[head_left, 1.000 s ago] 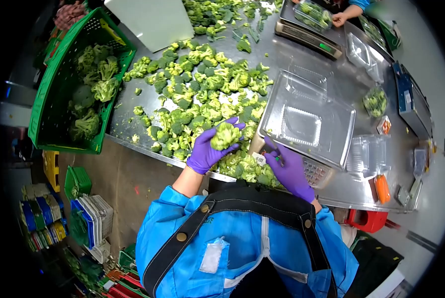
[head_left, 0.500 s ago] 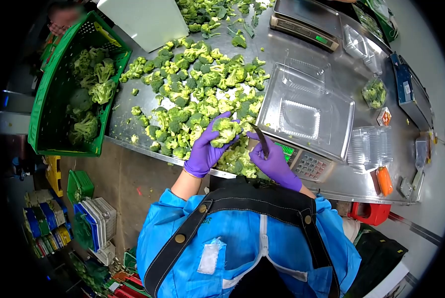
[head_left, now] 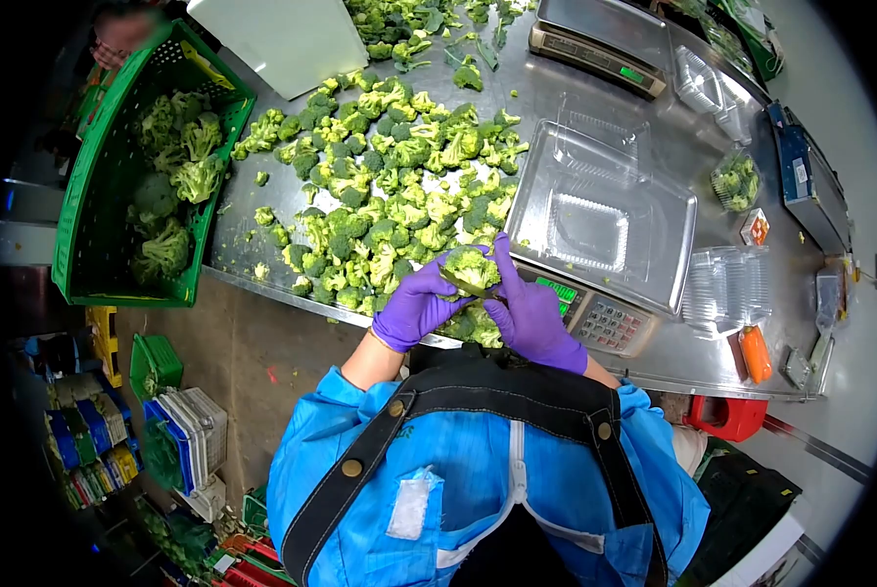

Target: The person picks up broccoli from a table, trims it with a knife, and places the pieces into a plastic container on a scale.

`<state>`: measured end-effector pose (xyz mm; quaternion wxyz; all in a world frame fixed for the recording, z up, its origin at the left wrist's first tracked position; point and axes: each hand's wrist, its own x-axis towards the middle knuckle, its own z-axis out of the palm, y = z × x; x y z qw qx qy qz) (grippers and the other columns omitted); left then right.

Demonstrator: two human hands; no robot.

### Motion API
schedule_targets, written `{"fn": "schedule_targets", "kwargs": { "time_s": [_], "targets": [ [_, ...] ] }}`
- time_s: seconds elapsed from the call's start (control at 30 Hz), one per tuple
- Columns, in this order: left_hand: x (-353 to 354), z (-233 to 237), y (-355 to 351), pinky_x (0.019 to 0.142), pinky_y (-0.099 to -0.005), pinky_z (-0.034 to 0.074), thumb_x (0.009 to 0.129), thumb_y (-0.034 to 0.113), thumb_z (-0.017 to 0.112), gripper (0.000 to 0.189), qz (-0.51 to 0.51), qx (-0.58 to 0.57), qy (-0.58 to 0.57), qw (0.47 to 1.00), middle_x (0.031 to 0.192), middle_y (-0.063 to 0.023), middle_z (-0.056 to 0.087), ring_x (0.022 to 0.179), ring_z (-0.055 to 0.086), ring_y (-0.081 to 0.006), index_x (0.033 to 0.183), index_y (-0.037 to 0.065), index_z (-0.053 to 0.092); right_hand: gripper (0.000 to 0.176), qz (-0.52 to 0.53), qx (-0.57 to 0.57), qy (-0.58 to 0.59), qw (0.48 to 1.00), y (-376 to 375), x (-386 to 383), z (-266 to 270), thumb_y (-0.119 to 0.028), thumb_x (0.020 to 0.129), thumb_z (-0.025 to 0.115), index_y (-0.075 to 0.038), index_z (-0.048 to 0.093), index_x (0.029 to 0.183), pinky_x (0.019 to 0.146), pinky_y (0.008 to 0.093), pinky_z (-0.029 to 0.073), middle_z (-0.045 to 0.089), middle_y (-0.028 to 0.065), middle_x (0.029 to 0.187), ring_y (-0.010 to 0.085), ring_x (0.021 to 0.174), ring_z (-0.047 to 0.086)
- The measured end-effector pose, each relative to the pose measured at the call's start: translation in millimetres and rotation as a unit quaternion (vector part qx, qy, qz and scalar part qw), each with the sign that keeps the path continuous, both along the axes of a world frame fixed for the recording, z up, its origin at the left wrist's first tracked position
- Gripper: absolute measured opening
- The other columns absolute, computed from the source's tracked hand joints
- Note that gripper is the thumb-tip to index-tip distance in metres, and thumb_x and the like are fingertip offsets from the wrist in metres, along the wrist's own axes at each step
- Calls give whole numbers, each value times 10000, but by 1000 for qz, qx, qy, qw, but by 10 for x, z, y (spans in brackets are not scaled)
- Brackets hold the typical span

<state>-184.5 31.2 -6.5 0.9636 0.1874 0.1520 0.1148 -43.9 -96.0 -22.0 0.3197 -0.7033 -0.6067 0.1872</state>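
In a purple glove, my left hand (head_left: 421, 301) is closed around a piece of broccoli (head_left: 470, 266) near the table's front edge. My right hand (head_left: 531, 318), gloved alike, grips a knife (head_left: 470, 287) whose dark blade lies against the broccoli; the handle is hidden in the fingers. Beyond both hands spreads a heap of cut broccoli florets (head_left: 390, 176). More florets (head_left: 473, 325) lie just below the hands. Right of them stands a weighing scale (head_left: 610, 323) with an open clear plastic tray (head_left: 588, 233) on its metal pan.
A green crate (head_left: 76, 245) with broccoli heads stands at the left, beside a white bin (head_left: 282, 44). A second scale (head_left: 595, 61), stacked clear trays (head_left: 727, 289), a filled tub (head_left: 736, 183) and an orange object (head_left: 755, 354) lie right. Another person's hand (head_left: 111, 54) shows top left.
My right hand has brought the knife blade from beside the broccoli onto it, its index finger now raised along the piece. The broccoli has shifted slightly right.
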Motion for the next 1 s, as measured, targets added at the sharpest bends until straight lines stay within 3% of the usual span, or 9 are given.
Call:
{"fn": "schedule_targets", "kwargs": {
  "time_s": [0.1, 0.3, 0.43, 0.5, 0.53, 0.67, 0.73, 0.8, 1.0],
  "targets": [
    [-19, -32, 17, 1034, -368, 331, 669, 1, 463, 646, -10, 32, 31, 999, 1259, -163, 457, 1178, 455, -264, 1298, -54, 326, 734, 6, 49, -30, 998, 16, 0, -30, -423, 890, 457, 42, 173, 1383, 420, 342, 369, 481, 79, 496, 224, 408, 480],
    [-66, -56, 14, 1009, -311, 350, 648, -36, 478, 666, -20, 90, 44, 995, 1242, -135, 474, 1163, 468, -230, 1299, -40, 334, 754, 8, 47, -57, 997, 25, -29, 54, -438, 890, 441, 41, 140, 1389, 427, 346, 381, 561, 139, 675, 220, 450, 505],
    [-42, 15, 4, 982, -282, 360, 638, -33, 493, 665, -36, 143, 56, 988, 1219, -105, 494, 1139, 483, -195, 1290, -28, 365, 777, 6, 31, -39, 999, 20, -35, 52, -451, 884, 439, 34, 109, 1393, 460, 369, 393, 566, 132, 604, 283, 472, 531],
    [-44, 155, 4, 973, -281, 366, 632, -33, 496, 665, -51, 155, 89, 983, 1210, -102, 502, 1127, 488, -187, 1285, -30, 372, 754, 7, 4, -52, 999, 5, -48, 57, -428, 895, 435, 31, 109, 1396, 433, 350, 394, 581, 182, 827, 225, 480, 531],
    [-44, 191, 4, 964, -280, 372, 627, -34, 499, 664, -65, 168, 122, 976, 1201, -98, 509, 1115, 493, -179, 1281, -31, 380, 754, 7, 4, -53, 999, 3, -56, 41, -428, 895, 435, 31, 109, 1396, 433, 350, 394, 581, 182, 827, 225, 480, 531],
    [-41, 86, 5, 936, -270, 382, 628, -35, 511, 671, -64, 157, 135, 976, 1184, -91, 519, 1083, 503, -162, 1285, -30, 376, 699, -17, 18, -27, 999, -6, -50, -4, -408, 911, 415, -10, 122, 1406, 428, 366, 394, 571, 158, 692, 249, 460, 530],
    [-31, -9, 12, 760, -219, 450, 619, -64, 506, 652, -60, 165, 108, 979, 1085, -80, 561, 892, 570, -130, 1261, -42, 394, 678, -11, 2, -7, 1000, -16, -37, -16, -401, 917, 406, -24, 128, 1408, 427, 372, 394, 559, 149, 629, 260, 449, 526],
    [-21, -3, 11, 765, -220, 453, 641, -61, 512, 631, -49, 146, 96, 983, 1074, -82, 564, 897, 570, -129, 1260, -43, 393, 636, -5, 0, 83, 997, -1, -28, -48, -395, 928, 385, -48, 152, 1408, 430, 382, 397, 517, 145, 532, 284, 437, 522],
    [58, 6, -29, 813, -230, 445, 745, -24, 575, 559, -19, 114, 112, 987, 1069, -80, 570, 933, 566, -127, 1269, -39, 384, 580, -42, -35, 23, 998, 21, -52, 55, -358, 935, 385, -66, 196, 1400, 442, 399, 403, 523, 149, 534, 297, 447, 530]
  ]
}}
